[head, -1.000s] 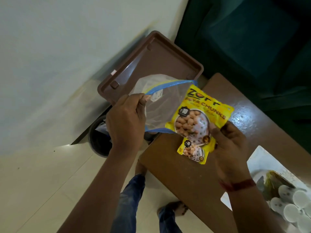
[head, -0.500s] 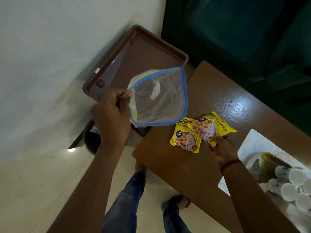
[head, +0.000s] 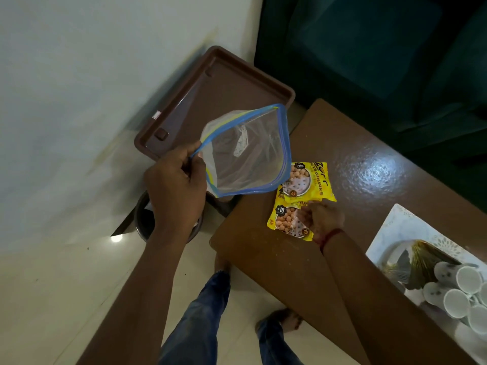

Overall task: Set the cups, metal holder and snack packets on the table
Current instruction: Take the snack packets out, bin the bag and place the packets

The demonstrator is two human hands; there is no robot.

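Two yellow snack packets lie on the brown table (head: 369, 206) near its left end: one packet (head: 307, 181) farther away, the other packet (head: 286, 219) overlapping it on the near side. My right hand (head: 322, 218) rests on the near packet with fingers spread flat. Left of the table, my left hand (head: 175, 185) pinches the rim of an empty clear zip bag with blue edges (head: 247, 154) and holds it in the air. Several white cups (head: 458, 291) and a gold metal holder (head: 421, 262) lie on a white tray (head: 390, 230) at the right.
A brown plastic tray (head: 218, 96) leans against the wall beyond the bag. A dark round bin (head: 143, 217) stands on the pale floor below my left hand. A dark green sofa (head: 369, 48) fills the far right. My legs and feet show beside the table's near edge.
My right hand lowered both packets from the air onto the table and now lies flat on the near one. The left hand kept the empty bag raised.
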